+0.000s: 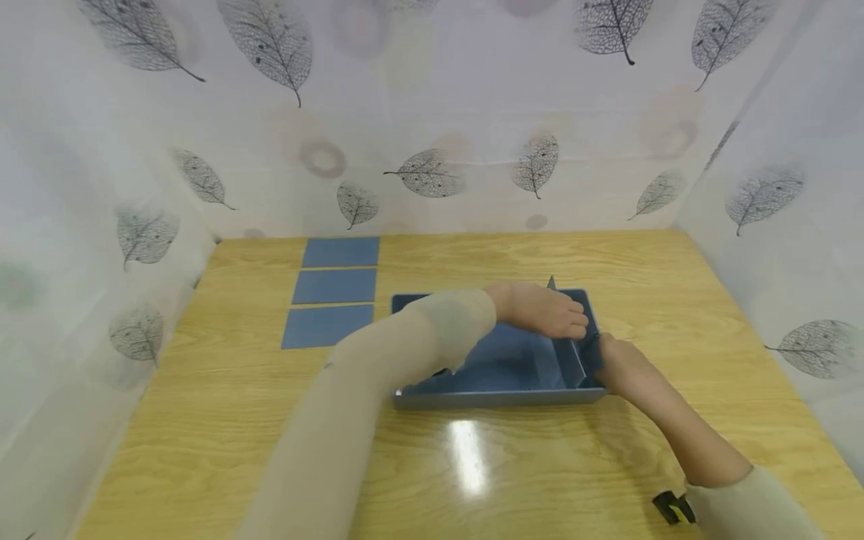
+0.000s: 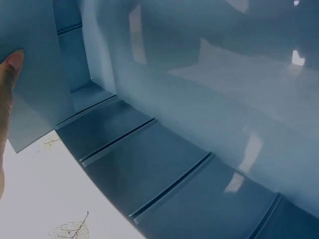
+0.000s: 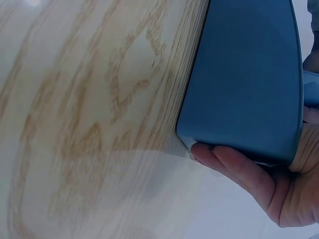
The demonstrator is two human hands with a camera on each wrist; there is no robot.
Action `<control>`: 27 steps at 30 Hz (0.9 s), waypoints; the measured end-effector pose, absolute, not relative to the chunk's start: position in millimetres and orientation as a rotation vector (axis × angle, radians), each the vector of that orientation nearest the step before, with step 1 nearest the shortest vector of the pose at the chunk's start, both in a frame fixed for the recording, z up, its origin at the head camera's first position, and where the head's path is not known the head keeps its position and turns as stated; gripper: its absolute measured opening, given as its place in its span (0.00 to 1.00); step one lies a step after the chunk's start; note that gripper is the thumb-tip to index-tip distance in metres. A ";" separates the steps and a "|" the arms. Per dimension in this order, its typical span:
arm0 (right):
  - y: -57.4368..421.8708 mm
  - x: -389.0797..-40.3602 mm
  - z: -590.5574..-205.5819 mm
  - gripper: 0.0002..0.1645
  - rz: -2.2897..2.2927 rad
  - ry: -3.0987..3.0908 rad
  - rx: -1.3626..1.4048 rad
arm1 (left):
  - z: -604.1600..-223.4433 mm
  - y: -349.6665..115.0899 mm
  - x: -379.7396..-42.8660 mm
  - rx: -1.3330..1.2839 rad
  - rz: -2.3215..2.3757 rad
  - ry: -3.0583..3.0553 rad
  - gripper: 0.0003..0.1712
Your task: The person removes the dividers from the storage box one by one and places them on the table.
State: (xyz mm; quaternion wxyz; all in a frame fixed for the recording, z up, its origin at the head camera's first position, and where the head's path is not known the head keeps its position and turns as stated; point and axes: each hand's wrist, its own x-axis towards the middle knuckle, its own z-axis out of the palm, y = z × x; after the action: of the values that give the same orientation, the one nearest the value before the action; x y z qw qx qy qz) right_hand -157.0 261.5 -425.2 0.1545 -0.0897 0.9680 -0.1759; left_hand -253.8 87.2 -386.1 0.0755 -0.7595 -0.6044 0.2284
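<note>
A long blue plastic box point(image 1: 499, 400) with slotted walls sits on the wooden table. Near its right end, my left hand point(image 1: 543, 309) holds a thin blue divider panel point(image 1: 570, 361) that stands crosswise and slightly tilted. The left wrist view shows my thumb point(image 2: 14, 62) flat against that divider, beside a row of grooves in the box wall point(image 2: 164, 184); the other fingers are hidden. My right hand point(image 1: 624, 365) grips the box's right end. In the right wrist view its fingers point(image 3: 244, 167) bend round the end of the box.
Three flat blue panels point(image 1: 335, 286) lie in a column on the table, left of the box. A small black and yellow object point(image 1: 673, 508) lies by the right sleeve. Leaf-patterned curtains point(image 1: 432, 112) border the table point(image 1: 202, 420) at the back and sides.
</note>
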 end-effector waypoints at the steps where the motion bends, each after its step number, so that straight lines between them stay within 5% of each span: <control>1: 261.2 -157.2 -425.4 0.16 -0.506 2.782 -0.265 | -384.1 85.9 -254.1 -2.279 0.671 -1.806 0.17; 27: 256.5 -156.9 -422.6 0.19 -0.454 2.780 -0.200 | -349.9 41.8 -239.8 -2.185 0.525 -1.846 0.18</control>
State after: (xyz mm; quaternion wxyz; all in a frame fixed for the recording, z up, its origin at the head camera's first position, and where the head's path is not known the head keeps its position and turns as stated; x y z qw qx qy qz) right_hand -156.9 256.5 -422.6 0.1581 -0.0701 0.9720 -0.1588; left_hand -239.8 41.8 -349.9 0.1163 -0.7462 -0.6305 0.1792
